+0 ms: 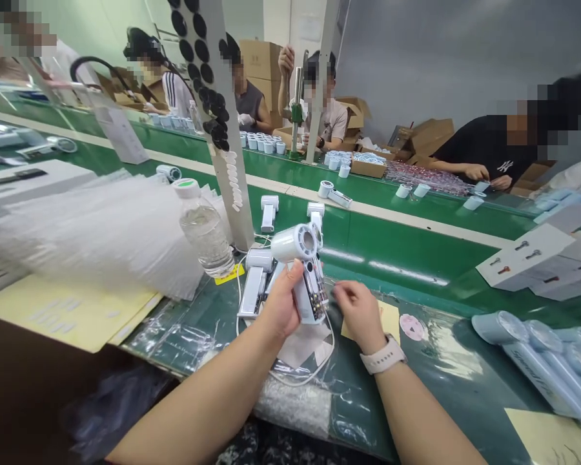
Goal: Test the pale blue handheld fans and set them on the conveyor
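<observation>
White handheld fan (295,245), one unit, was held above the green bench (407,255), its round head raised and its handle casing open, with a circuit board (315,298) exposed.

Left hand (281,298): fingers wrapped round the open handle, firmly closed on the fan.

Right hand (361,315): fingers (339,292) curled and pinched together, just beside the circuit board; whether they held a small part could not be told. Pale smartwatch (385,355) worn on the wrist.

State of the unit: board uncovered, no closing panel seen fitted over it. Second white fan (255,284) lying just beside the left hand, its handle partly hidden and its condition unclear. Two white fan handles (269,213) standing upright farther along the bench, apparently closed.

Also present: thin white cable (300,381) looped beneath the hands; water bottle (206,231) with a green cap, standing near the fans; clear plastic sheet (184,345) spread over the near edge of the bench; yellow paper sheets (62,310) to the left; pale blue tubes (537,361) in a group to the right; white cups (259,143) in rows across the bench, near co-workers (484,152) seated at their own places.
</observation>
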### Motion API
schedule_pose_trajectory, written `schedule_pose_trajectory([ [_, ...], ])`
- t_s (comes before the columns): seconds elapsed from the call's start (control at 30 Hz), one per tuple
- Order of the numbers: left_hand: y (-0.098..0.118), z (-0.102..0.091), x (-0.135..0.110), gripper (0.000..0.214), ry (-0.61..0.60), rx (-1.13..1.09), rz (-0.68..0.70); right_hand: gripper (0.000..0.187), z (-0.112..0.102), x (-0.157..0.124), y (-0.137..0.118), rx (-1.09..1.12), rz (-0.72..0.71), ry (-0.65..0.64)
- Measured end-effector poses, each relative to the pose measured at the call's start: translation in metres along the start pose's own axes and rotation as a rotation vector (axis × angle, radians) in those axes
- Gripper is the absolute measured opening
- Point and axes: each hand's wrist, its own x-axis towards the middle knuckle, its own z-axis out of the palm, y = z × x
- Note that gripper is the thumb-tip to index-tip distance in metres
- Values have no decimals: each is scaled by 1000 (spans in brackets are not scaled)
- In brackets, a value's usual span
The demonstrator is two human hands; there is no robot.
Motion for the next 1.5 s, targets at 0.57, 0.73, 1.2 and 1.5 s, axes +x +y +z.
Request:
schedule_pose_trajectory([
  [0.57,26,-7,5,66,-215,40,116,31,-2,-40,-37,654,302,-512],
  [0.73,22,-3,2,68,-221,73,132,36,3,-47,-44,667,258,-390],
  [1.2,14,0,-1,70,-201,164,247,43,26,-63,-46,832,282,-287],
  [1.5,19,2,-2,66,-136,-55,120,39,11,-56,-50,567,73,-205],
])
